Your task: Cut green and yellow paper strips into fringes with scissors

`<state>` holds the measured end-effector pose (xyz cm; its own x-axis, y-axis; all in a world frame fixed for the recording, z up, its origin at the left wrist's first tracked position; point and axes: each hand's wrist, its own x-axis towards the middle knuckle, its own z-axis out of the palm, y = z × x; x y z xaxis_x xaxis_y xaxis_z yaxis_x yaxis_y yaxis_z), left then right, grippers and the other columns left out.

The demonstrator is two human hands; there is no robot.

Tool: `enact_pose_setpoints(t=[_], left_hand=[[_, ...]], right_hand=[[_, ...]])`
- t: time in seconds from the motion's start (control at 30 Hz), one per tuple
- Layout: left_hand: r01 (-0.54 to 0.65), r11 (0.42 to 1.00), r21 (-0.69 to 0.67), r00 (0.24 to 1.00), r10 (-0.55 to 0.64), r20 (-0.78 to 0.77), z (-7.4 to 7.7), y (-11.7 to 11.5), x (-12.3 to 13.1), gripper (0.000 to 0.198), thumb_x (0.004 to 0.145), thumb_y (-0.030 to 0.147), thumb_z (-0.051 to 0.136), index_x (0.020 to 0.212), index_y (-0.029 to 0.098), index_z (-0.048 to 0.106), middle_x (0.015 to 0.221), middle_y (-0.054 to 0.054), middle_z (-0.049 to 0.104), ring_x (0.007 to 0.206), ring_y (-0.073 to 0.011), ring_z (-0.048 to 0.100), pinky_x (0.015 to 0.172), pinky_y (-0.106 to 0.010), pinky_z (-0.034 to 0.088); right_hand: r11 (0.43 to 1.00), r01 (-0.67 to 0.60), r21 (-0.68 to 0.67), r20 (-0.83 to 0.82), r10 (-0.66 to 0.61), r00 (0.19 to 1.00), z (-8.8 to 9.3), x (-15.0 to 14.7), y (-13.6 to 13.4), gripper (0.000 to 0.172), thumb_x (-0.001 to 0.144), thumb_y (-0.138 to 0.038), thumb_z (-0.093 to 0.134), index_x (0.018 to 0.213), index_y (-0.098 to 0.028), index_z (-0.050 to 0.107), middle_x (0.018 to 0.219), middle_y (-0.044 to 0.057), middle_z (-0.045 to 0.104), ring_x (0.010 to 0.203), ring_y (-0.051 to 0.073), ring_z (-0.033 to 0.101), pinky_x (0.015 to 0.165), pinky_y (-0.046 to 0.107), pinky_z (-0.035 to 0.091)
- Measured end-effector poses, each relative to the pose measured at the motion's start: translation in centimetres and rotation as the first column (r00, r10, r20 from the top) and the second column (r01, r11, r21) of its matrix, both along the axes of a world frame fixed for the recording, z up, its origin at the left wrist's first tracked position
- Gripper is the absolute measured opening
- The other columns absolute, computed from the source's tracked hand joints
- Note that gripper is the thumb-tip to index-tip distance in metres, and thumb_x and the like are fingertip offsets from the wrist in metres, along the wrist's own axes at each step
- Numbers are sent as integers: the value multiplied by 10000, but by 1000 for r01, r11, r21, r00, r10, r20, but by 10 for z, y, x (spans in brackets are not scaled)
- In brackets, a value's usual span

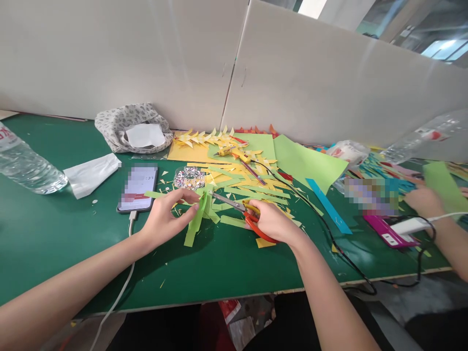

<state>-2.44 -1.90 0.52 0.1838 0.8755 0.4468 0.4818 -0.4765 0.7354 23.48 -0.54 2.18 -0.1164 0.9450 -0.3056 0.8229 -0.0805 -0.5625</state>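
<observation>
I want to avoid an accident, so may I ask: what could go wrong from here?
The scissors in the right hand point toward the left hand, so a slip might nick it. The white cable passes under the left wrist; a snag could drag the phone. The glue gun lies on paper; if hot, it could scorch it.

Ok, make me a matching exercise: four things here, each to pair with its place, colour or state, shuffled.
1. Scissors
2. Smartphone
3. Glue gun
4. Blue paper strip

A. Plugged into a white cable
B. Between the black cord and the purple power strip
C. Yellow-bodied
D. Held in the right hand

Pairs: 1-D, 2-A, 3-C, 4-B
</observation>
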Motion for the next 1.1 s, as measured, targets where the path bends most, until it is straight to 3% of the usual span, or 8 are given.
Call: enact_pose_setpoints(t=[0.3,0.7,0.9,1.0,1.1], left_hand=[[53,998,-37,996,-55,-76,1,-2,-1,103,792,227,488,806,196,586,748,-18,645,700,-155,598,638,-278,463],[65,996,-64,994,-70,-87,1,-2,-1,104,778,197,489,813,193,588,787,-24,660,704,-152,607,635,-269,466],[73,995,-65,994,-79,-80,0,-3,-2,107,774,182,494,823,195,588,797,-22,660,706,-149,604,642,-270,466],[76,996,-55,994,-80,-74,0,-3,-2,113,773,186,499,825,197,599,777,-18,660,686,-145,600,631,-268,468],[67,997,-43,995,-70,-70,2,-2,-1,120,777,244,522,820,200,626,757,-24,663,698,-155,602,637,-277,474]], right_hand=[[998,17,59,-61,-13,998,-5,4,1,306,602,-124,679,883,-216,599,817,37,655,638,152,600,514,209,414],[998,39,-49,-137,-45,989,-7,5,3,321,630,-118,648,921,-221,559,915,58,647,710,184,644,531,235,460],[996,83,-41,-186,-89,978,4,-1,0,345,549,-129,707,855,-202,565,829,34,649,686,177,627,580,264,472],[990,138,6,-274,-131,953,10,-8,-1,292,555,-161,697,799,-194,540,771,-2,619,640,138,585,622,279,468],[981,174,89,-462,-115,880,9,-19,-2,278,564,-232,701,750,-188,499,720,-32,568,618,115,550,660,288,458]])
